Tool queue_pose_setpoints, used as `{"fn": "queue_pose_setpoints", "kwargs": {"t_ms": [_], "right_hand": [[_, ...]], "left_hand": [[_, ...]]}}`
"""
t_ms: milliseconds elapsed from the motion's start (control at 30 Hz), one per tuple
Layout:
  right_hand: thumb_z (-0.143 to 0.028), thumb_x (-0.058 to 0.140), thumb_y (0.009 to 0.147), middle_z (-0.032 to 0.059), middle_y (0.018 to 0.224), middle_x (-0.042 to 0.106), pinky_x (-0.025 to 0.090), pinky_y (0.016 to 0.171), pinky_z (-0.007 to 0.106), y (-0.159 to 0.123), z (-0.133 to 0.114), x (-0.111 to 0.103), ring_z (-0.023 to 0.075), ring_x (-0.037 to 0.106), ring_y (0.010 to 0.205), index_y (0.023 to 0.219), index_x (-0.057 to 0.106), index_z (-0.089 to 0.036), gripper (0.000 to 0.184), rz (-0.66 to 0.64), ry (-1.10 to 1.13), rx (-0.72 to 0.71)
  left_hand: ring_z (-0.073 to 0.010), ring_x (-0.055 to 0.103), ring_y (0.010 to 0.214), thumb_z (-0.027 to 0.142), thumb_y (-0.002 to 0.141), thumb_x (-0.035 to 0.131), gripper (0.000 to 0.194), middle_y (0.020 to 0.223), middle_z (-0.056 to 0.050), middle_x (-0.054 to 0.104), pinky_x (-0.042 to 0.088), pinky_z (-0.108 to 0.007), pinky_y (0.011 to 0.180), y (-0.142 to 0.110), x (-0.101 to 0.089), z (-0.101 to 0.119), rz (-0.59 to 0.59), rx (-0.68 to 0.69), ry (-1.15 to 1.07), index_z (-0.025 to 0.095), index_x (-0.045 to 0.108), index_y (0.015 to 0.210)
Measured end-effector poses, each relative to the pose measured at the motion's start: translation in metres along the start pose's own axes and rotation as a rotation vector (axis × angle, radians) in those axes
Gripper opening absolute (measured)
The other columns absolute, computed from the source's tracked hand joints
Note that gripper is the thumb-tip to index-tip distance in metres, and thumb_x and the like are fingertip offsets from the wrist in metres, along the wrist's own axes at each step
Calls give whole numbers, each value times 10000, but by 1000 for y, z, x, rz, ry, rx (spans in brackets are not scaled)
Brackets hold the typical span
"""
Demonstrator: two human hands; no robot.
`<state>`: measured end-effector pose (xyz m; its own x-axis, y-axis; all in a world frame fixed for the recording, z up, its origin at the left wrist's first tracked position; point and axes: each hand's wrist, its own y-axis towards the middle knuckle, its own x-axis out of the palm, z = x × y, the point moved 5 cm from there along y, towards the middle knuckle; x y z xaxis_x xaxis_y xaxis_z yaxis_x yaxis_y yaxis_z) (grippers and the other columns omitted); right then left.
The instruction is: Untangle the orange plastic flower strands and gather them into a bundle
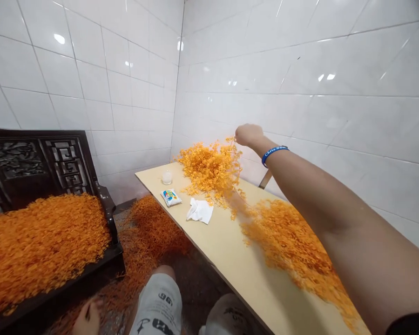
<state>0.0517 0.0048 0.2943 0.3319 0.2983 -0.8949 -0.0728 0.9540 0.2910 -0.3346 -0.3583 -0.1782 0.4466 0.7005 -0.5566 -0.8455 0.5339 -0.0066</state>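
Note:
My right hand (248,135), closed in a fist, is raised over the far side of the table and grips the tip of an orange flower sprig (233,140). That sprig rises from a loose heap of orange artificial-looking flower sprays (209,165) at the table's far end. A second pile of orange sprays (293,237) lies nearer, partly behind my right forearm. Low at the left edge of my lap, my left hand (88,318) is partly cut off by the frame. Its fingers are curled around a small dark gap, and what they hold, if anything, is unclear.
On the pale table (226,253) are a small clear glass (166,177), a tissue packet (171,197) and a crumpled white tissue (200,211). A carved dark wooden bench (113,265) at left bears many orange petals (45,242). Orange stems (153,232) cover the floor. Tiled walls (300,60) stand behind.

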Motion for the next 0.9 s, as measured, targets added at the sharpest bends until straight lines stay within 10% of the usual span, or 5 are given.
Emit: {"fn": "queue_pose_setpoints", "kwargs": {"t_ms": [133,300,433,733,900], "right_hand": [[-255,476,948,241,1158,637,454,889,414,-10,-6,-16,334,585,1124,1144,651,-52,332,45,-69,-30],[-256,514,948,187,1276,580,441,955,448,-29,-21,-19,304,531,1195,1139,645,-102,278,-8,-160,-191],[-348,581,938,85,1161,632,527,876,413,-50,-22,-13,203,627,1009,1149,613,-145,294,-140,-222,-267],[-14,530,820,150,1065,700,311,1025,418,-110,-4,-10,250,630,1071,1053,671,-135,298,-104,-202,-400],[-72,610,769,106,787,711,471,776,366,-126,23,4,255,665,831,835,712,-149,144,-148,-80,-303]], "left_hand": [[-283,712,918,367,806,354,359,958,-116,743,567,-406,805,16,26,156,-58,341,-247,195,610,990],[-160,571,1221,308,888,439,393,1329,-61,607,469,-268,1015,-27,79,364,-296,857,-342,210,551,1252],[-188,387,1403,237,869,551,573,1506,-105,432,333,-310,1149,-71,118,471,-400,1093,-284,175,398,1418],[-234,611,1093,358,928,566,340,1218,-112,623,495,-464,961,-106,189,533,-537,1213,82,164,591,1207],[-221,608,1076,340,931,567,316,1228,-102,603,521,-446,920,-104,199,534,-480,1271,223,161,592,1191]]}}
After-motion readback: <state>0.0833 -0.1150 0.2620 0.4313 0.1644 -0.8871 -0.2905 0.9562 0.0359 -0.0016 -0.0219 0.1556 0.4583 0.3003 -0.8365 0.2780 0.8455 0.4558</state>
